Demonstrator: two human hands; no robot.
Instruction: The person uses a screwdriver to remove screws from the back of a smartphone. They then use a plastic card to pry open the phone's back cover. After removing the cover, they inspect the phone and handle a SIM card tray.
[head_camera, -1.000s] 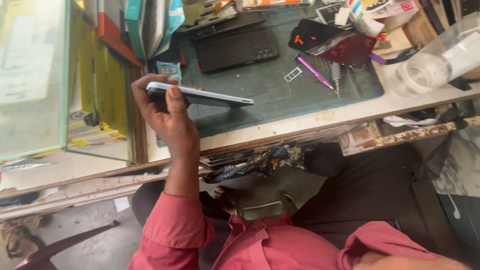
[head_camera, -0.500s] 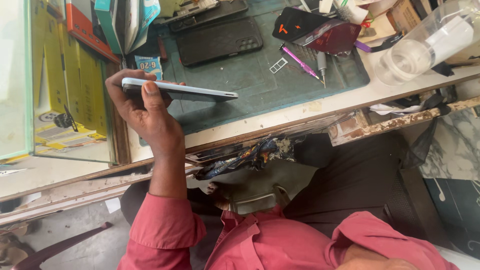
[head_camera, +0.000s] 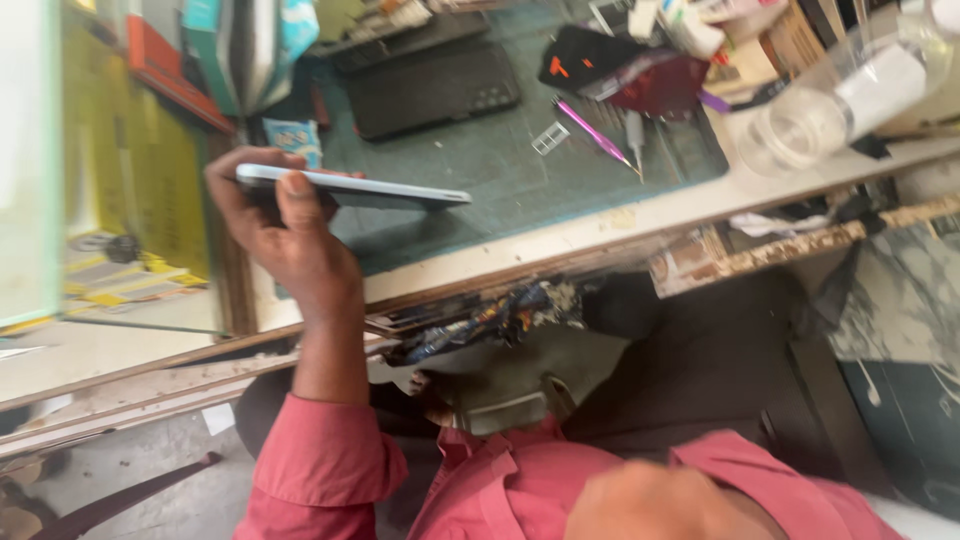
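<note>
My left hand (head_camera: 285, 225) is raised over the front left of a green work mat (head_camera: 480, 190) and is shut on a slim phone (head_camera: 385, 191). The phone is held flat and seen edge-on, with my thumb on its near edge and my fingers wrapped around the left end. My red sleeve (head_camera: 320, 465) runs down to the lower left. My right hand is out of view. A dark device (head_camera: 430, 90) lies flat on the mat behind the phone.
On the mat lie a pink tool (head_camera: 595, 135), a small metal frame (head_camera: 550, 138), a black and maroon pouch (head_camera: 620, 65) and a blue packet (head_camera: 295, 135). A clear plastic tub (head_camera: 800, 130) stands at the right. A glass cabinet (head_camera: 130, 200) rises at the left.
My left hand keeps the phone level in nearly the same place. The view has shifted a little, and a blurred skin-coloured shape has entered at the bottom edge.
</note>
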